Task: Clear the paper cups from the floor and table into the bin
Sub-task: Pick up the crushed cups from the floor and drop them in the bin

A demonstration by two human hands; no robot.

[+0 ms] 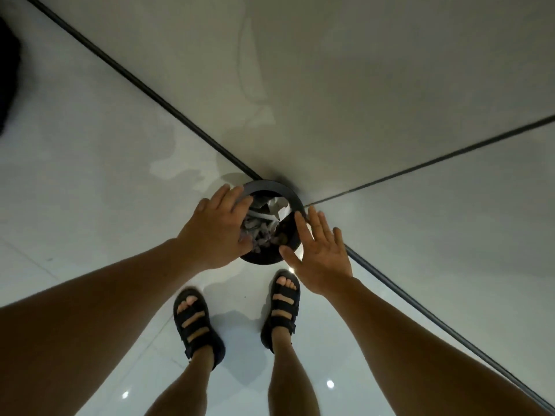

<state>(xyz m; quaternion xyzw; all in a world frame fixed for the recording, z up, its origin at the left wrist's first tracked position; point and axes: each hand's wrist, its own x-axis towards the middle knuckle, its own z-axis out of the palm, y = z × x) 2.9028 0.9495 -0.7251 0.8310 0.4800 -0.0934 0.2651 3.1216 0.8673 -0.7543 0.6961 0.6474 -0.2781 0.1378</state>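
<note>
- We look straight down at a round black bin [271, 185] standing on the floor in a corner where two walls [360, 85] meet.
- The bin's mouth is open towards us, and inside lie crumpled white and grey paper pieces [277, 205]. They are too crushed and blurred for us to tell which of them are cups.
- The left hand [216, 226] reaches over the left side of the bin's rim, back of the hand towards us. Its fingers are stretched forward, close together, with the thumb pointing in over the paper. We see nothing pinched or gripped in it.
- We cannot tell whether that hand touches the rim or hangs just above it.
- The right hand [318, 250] is at the right side of the bin, fingers straight and spread apart, thumb angled towards the bin's near edge. It holds nothing.
- Both forearms are bare and come in from the lower corners, so the bin sits between the two hands.
- Below the bin, the person's feet stand on the pale glossy floor [90, 205] in dark strapped sandals [195, 322], toes pointing at the bin.
- A dark strip [150, 94] runs along the foot of each wall and meets behind the bin.
- A dark shape [7, 76] sits at the upper left edge, too cut off to identify.
</note>
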